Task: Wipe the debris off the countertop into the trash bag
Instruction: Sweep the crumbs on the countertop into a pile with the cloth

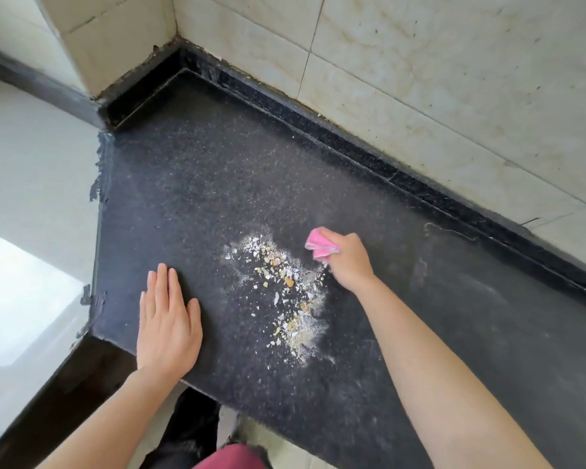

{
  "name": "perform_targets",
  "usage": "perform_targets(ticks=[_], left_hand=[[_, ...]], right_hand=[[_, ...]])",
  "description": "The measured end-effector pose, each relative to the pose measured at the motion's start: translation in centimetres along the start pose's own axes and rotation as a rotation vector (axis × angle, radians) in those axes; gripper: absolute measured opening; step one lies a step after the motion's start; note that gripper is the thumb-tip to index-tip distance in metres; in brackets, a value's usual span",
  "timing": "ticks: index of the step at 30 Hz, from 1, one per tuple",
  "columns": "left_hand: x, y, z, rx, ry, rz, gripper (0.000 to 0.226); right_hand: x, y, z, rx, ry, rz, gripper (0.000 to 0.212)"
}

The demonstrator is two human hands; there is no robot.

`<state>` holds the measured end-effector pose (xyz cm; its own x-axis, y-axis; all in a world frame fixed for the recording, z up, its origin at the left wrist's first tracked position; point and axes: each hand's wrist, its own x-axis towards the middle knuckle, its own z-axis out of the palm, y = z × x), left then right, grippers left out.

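Observation:
A patch of debris (pixel 283 289), white and yellowish crumbs with pale dust, lies in the middle of the black speckled countertop (pixel 190 184). My right hand (pixel 347 260) grips a bunched pink cloth (pixel 318 243) and presses it onto the counter at the far right edge of the crumbs. My left hand (pixel 168 319) rests flat, fingers together, on the counter to the left of the debris, near the front edge. A dark shape (pixel 190 424) that may be the trash bag shows below the front edge; I cannot tell for sure.
A raised black backsplash strip (pixel 352 143) runs along the tiled wall (pixel 420 79) behind the counter. The counter ends at a left edge (pixel 99 231) beside a pale surface. Dusty smears (pixel 454 282) cover the counter to the right.

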<state>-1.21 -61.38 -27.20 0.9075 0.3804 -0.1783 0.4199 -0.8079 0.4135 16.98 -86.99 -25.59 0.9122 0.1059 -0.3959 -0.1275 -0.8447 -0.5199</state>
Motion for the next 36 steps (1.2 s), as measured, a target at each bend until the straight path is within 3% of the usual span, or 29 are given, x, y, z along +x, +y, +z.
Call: perform_targets(ticks=[4,8,10,15,20,23,27,31,33,36], left_hand=[[-1.4,0.7,0.1,-0.007,-0.041,-0.071,0.062],[-1.7,0.7,0.1,0.032,-0.101,-0.069,0.067],[-1.7,0.5,0.2,0.055,-0.112,-0.068,0.069],[-1.3,0.3,0.5,0.089,-0.139,-0.081,0.070],[-1.0,0.2,0.8,0.113,-0.156,-0.097,0.072],[-0.9,0.2,0.6,0.122,-0.179,-0.102,0.073],[-0.8,0.5,0.2,0.119,-0.226,-0.098,0.073],[-1.0,0.7,-0.5,0.112,-0.258,-0.093,0.073],[-1.0,0.9,-0.6,0.117,-0.268,-0.095,0.074],[-0.9,1.0,-0.8,0.115,-0.281,-0.097,0.074]], right_hand=[[-5.9,-1.2,1.9,0.132,-0.189,-0.017,0.055],[-10.2,-2.8,-0.9,0.424,-0.271,-0.046,0.031],[-9.9,-2.4,-3.4,0.545,-0.203,0.003,0.024],[-5.9,1.6,-9.2,0.622,0.165,0.292,0.040],[-3.4,4.3,-9.4,0.906,0.273,0.429,0.019],[-4.2,3.4,-6.3,0.650,0.184,0.287,0.011],[-7.9,0.3,-1.3,0.421,-0.212,0.071,0.045],[-10.5,-2.4,-0.3,0.428,-0.379,0.106,0.046],[-9.1,-3.5,-1.7,0.459,-0.333,0.101,0.047],[-4.1,-5.0,-4.2,0.496,-0.136,0.136,0.054]])
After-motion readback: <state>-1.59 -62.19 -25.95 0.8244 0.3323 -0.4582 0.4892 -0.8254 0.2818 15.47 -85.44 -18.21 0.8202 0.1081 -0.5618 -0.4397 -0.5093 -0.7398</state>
